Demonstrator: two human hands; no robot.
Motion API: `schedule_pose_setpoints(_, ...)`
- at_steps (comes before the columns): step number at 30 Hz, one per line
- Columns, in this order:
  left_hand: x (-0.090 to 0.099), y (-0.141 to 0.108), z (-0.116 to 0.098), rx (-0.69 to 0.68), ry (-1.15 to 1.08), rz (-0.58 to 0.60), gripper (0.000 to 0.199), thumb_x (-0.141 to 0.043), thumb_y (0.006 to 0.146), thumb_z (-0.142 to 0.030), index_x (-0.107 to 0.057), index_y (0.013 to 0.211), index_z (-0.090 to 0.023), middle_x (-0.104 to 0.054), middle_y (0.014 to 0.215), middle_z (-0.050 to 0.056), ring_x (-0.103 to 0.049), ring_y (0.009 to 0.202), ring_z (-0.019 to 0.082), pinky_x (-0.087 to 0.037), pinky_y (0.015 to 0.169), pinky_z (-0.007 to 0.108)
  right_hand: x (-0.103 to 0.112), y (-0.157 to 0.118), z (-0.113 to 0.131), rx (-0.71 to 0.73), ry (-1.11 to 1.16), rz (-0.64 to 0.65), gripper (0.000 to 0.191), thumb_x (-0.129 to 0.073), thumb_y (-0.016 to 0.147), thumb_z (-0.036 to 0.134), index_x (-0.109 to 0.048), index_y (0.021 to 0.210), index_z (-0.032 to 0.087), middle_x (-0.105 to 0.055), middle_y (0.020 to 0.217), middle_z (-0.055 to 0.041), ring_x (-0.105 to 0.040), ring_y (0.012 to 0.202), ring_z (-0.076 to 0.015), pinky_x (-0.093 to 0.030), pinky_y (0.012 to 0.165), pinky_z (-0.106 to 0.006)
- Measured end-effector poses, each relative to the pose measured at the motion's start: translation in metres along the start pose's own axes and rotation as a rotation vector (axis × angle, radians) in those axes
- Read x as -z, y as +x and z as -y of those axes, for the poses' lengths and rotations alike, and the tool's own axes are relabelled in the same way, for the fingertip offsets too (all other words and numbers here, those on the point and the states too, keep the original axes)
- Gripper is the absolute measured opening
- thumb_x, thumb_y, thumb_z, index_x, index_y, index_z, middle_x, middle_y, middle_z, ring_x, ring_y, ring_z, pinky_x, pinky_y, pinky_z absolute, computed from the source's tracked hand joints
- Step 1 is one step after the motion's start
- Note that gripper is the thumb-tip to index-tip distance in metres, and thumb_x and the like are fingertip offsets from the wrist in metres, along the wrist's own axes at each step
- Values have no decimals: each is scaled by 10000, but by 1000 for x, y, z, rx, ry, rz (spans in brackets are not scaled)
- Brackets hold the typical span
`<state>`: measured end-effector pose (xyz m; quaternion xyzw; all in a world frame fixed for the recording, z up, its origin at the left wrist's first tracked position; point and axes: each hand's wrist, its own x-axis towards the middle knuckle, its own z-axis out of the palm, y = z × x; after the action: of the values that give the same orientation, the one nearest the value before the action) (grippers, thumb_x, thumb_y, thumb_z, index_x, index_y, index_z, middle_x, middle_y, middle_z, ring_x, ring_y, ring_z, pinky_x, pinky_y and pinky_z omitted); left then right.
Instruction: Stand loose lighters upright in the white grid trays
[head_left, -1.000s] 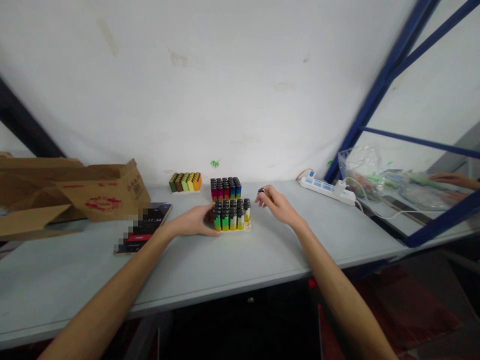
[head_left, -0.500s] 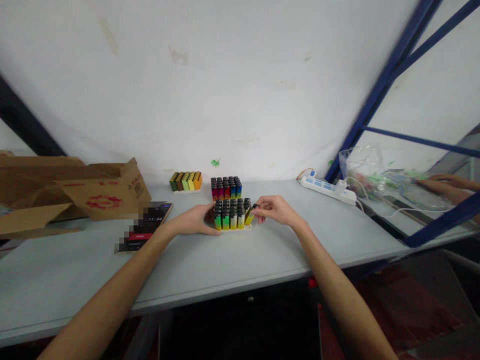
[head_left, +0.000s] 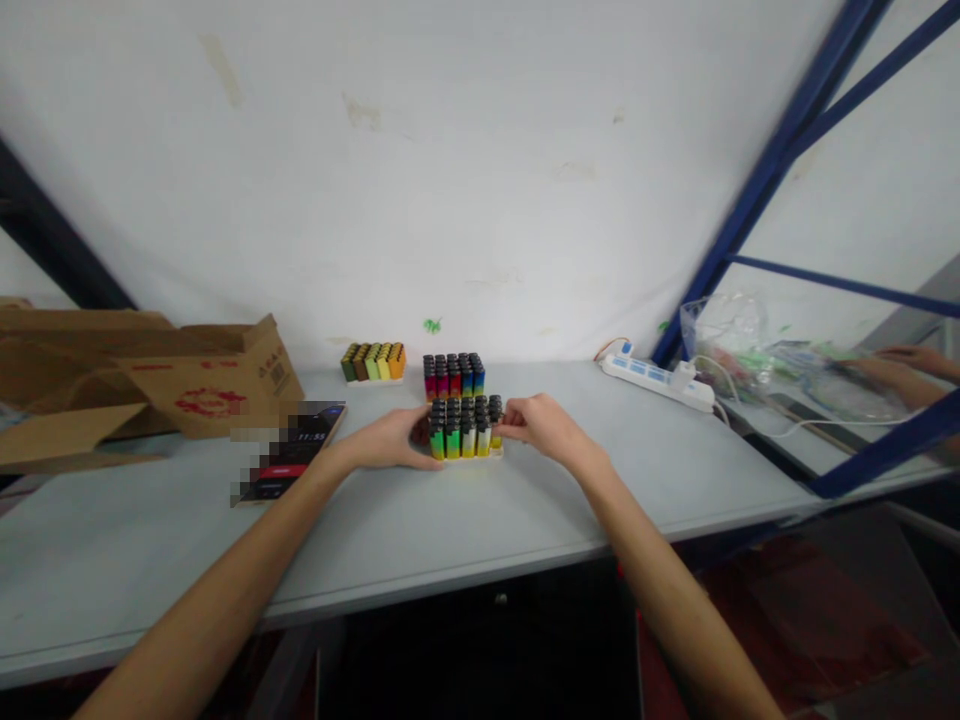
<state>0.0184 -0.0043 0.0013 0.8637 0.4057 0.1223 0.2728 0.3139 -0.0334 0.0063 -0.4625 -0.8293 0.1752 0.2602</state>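
Observation:
In the middle of the table stands a white tray packed with rows of upright lighters, green, white and yellow with black tops. My left hand grips the tray's left end, thumb at the front corner and fingers behind. At the right end, my right hand is closed on a yellow lighter at the front corner; its fingers partly cover the lighter's top. Right behind is another block of lighters in pink, red and blue. A third tray of lighters, green to orange, sits at the back left.
An open cardboard box is at the left, with a phone before it. A white power strip lies at the back right near a blue frame. Beyond the frame are plastic bags and another person's hand.
My right hand has moved slightly left and brought the tilted yellow lighter into the tray's front right corner, where it now stands more upright. My left hand has stayed at the tray's left end.

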Motion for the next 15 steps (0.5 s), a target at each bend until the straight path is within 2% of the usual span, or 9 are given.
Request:
schedule_pose_setpoints(2, 0, 0, -1, 0, -7, -3, 774, -805, 685, -586, -574, 1287, -158, -733, 1059, 72, -671, 898, 256, -524, 792, 323, -5, 1, -4, 15, -3, 18, 222, -767, 891, 337, -692, 761, 172, -707, 682, -25, -611, 592, -140, -404, 581, -246)
schedule_pose_setpoints(6, -2, -1, -5, -10, -20, -43, 721, -805, 667, -549, -605, 1252, -179, -747, 1018, 62, -678, 863, 261, -520, 755, 325, -9, -1, -18, 21, 89, 112, 255, -770, 878, 417, -724, 840, 169, -732, 751, -36, -645, 653, -161, -447, 620, -255)
schedule_pose_setpoints(10, -6, 2, -8, 20, 27, -118, 661, -796, 635, -506, -637, 1188, -181, -747, 907, 47, -671, 782, 256, -491, 683, 311, -11, -4, -32, 4, 89, 65, 424, -782, 834, 537, -730, 1031, 165, -733, 845, -58, -665, 742, -190, -508, 701, -294)
schedule_pose_setpoints(13, -6, 5, -8, 57, 108, -159, 606, -780, 643, -517, -649, 1115, -161, -732, 857, 52, -658, 746, 248, -458, 644, 300, -17, -2, -41, 16, 65, -16, 680, -802, 790, 585, -649, 1292, 152, -721, 1125, -149, -689, 952, -249, -543, 881, -384)
schedule_pose_setpoints(15, -5, 6, -5, 110, 185, -189, 568, -772, 652, -547, -659, 1039, -147, -717, 830, 66, -651, 735, 252, -434, 620, 303, -23, 3, -46, 16, 65, -36, 869, -809, 764, 612, -542, 1445, 142, -629, 1355, -221, -647, 1167, -312, -499, 1032, -460)
